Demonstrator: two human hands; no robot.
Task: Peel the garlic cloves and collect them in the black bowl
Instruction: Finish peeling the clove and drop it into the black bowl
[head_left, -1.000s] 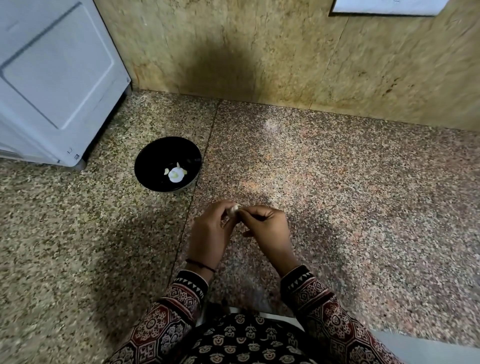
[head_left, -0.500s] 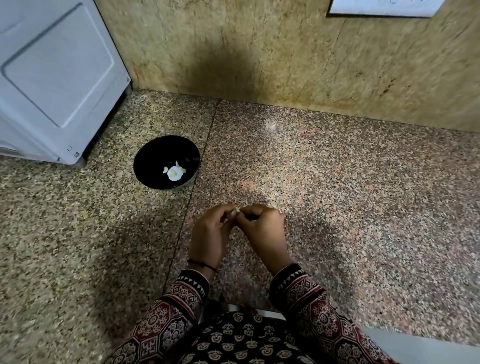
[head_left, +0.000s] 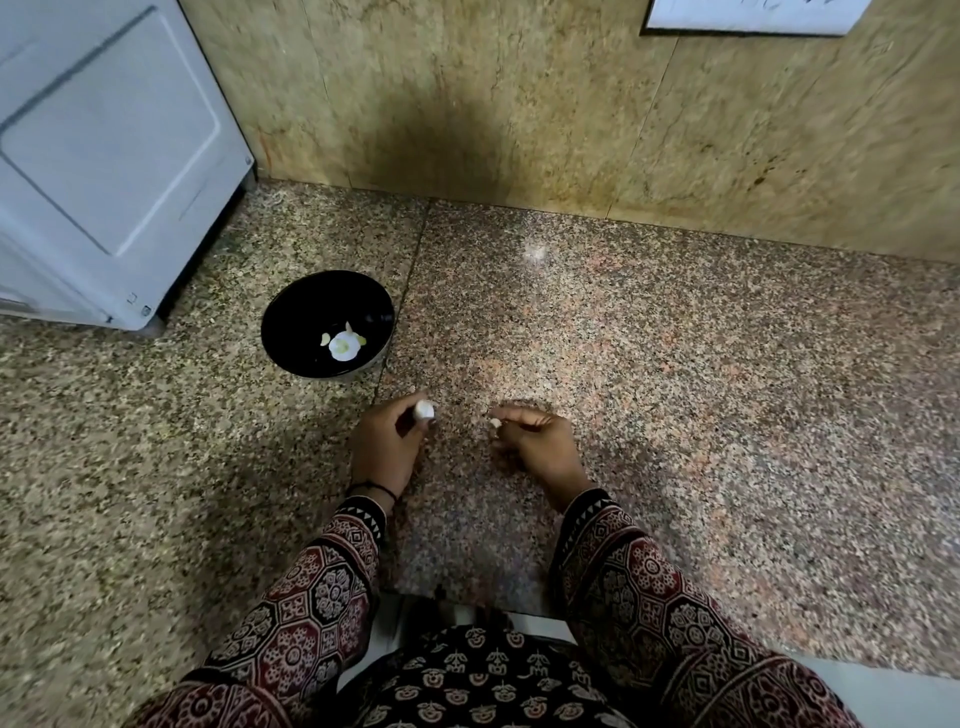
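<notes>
Hands work over a speckled stone floor (head_left: 675, 389), just on the person's side of a black bowl (head_left: 298, 306) that stands on it. The left hand (head_left: 387, 447), nearest the bowl and a little to its right, pinches a white clove (head_left: 424, 411) between thumb and curled fingers, the clove held clear of the bowl's rim. The right hand (head_left: 540, 447), farther from the bowl and apart from the left, has its fingers curled and nips a small pale scrap (head_left: 496, 423) at the fingertips; whether the scrap is skin or garlic cannot be told. Inside the bowl, toward its near side, lies pale garlic (head_left: 344, 346) with a few small bits touching it. A dark thread (head_left: 371, 488) circles the left wrist above a patterned sleeve (head_left: 311, 613). Left of the bowl and beyond it stands a white cabinet (head_left: 104, 156); behind the bowl rises a yellowish stone wall (head_left: 519, 104), with a white sheet (head_left: 753, 15) on it far to the bowl's right.
</notes>
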